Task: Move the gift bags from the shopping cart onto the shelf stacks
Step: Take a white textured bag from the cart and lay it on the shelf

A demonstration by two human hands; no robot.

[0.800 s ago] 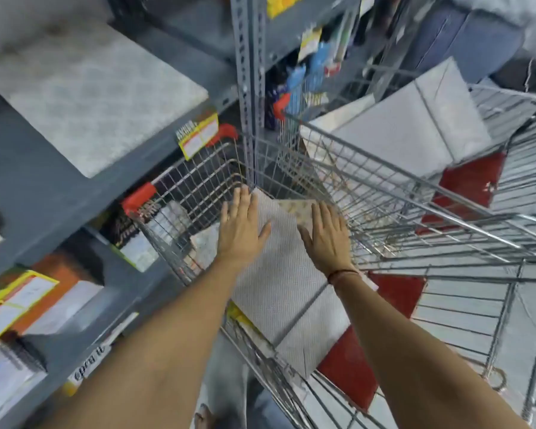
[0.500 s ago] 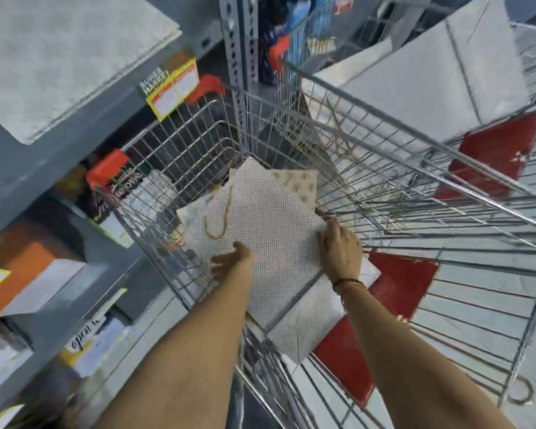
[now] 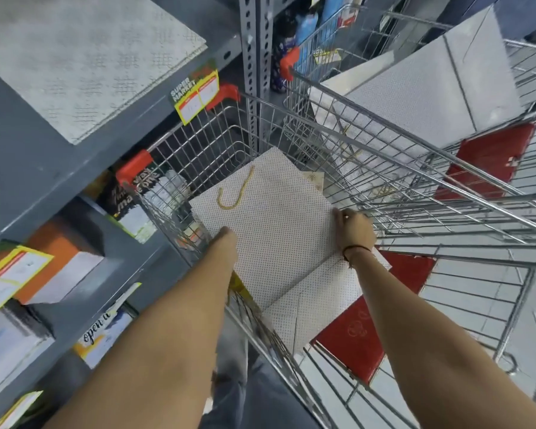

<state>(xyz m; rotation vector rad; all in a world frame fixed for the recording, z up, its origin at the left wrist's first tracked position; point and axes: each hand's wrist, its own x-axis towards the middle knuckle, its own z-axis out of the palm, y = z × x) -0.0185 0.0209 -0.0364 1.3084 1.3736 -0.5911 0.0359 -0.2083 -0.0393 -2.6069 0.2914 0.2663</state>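
I grip the white dotted gift bag by its side edges, left hand and right hand clamped on it, inside the wire shopping cart beside the grey shelf.

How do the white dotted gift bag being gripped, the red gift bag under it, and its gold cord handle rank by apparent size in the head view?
1. White dotted gift bag
2. Red gift bag, partly covered, so true size unsure
3. Gold cord handle
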